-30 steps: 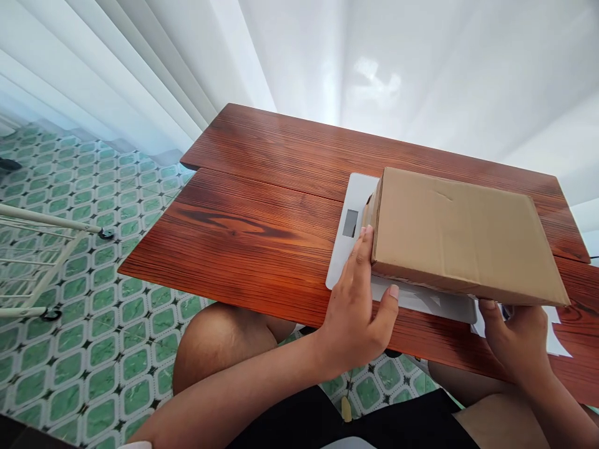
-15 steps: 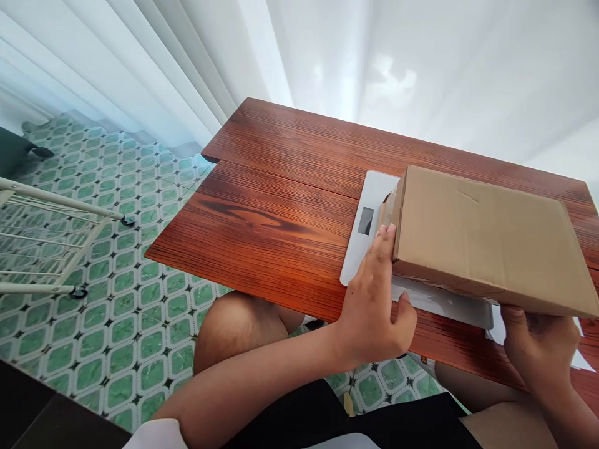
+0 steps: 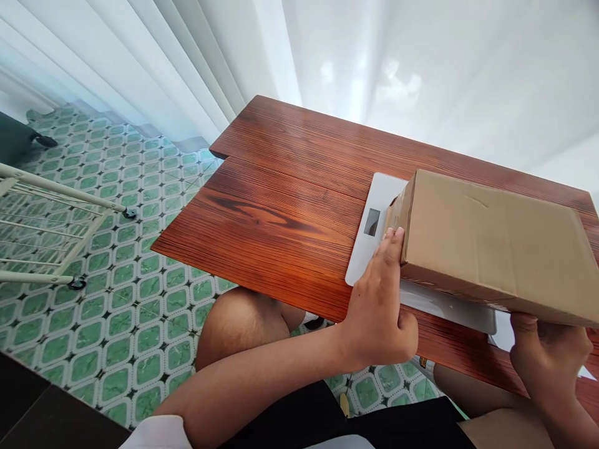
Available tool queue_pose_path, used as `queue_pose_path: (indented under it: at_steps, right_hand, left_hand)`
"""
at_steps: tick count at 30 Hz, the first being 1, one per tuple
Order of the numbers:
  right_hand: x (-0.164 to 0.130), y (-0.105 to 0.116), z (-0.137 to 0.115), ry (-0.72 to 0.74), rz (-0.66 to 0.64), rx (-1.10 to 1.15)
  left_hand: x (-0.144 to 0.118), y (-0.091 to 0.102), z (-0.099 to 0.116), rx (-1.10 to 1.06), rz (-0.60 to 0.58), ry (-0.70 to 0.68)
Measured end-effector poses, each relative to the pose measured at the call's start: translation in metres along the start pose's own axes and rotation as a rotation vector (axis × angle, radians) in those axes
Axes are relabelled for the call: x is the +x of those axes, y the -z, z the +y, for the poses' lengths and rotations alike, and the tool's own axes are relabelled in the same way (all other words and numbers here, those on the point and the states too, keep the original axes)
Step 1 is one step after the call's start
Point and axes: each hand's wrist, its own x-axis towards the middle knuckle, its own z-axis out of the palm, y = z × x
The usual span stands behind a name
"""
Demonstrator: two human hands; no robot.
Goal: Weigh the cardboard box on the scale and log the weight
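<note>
A closed brown cardboard box (image 3: pixel 500 240) lies over a flat white digital scale (image 3: pixel 360 257), covering most of it. The scale's small grey display (image 3: pixel 372 222) stays visible at the left; I cannot read any figures on it. My left hand (image 3: pixel 381 305) rests its straight fingers against the box's left end, with the thumb apart from the cardboard. At the near right edge, my right hand (image 3: pixel 547 355) holds the box, fingers beneath it and thumb at its near side. The right fingertips are hidden by the box.
The scale stands on a reddish-brown wooden table (image 3: pixel 262 218) with a stepped left edge. White paper (image 3: pixel 503 330) shows under the box near my right hand. A white wire rack on casters (image 3: pixel 56 231) stands on the green tiled floor at left. White curtains (image 3: pixel 327 56) hang behind.
The whole view has shifted slightly, with table, scale and box now a little further right. Both hands keep nearly the same places on the box.
</note>
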Motion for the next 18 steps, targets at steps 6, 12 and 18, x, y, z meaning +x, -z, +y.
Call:
queue_pose_path:
  at_steps: [6, 12, 18]
  right_hand:
    - [0.0, 0.001, -0.011, -0.05, 0.047, 0.064]
    - [-0.002, 0.001, -0.012, -0.007, 0.065, 0.086]
    - [-0.003, -0.003, -0.002, 0.057, 0.073, 0.158]
  left_hand:
    - [0.0, 0.0, 0.001, -0.01, 0.015, -0.013]
    - [0.0, 0.0, 0.001, -0.01, 0.017, -0.024]
    - [-0.001, 0.0, 0.001, 0.005, 0.017, -0.018]
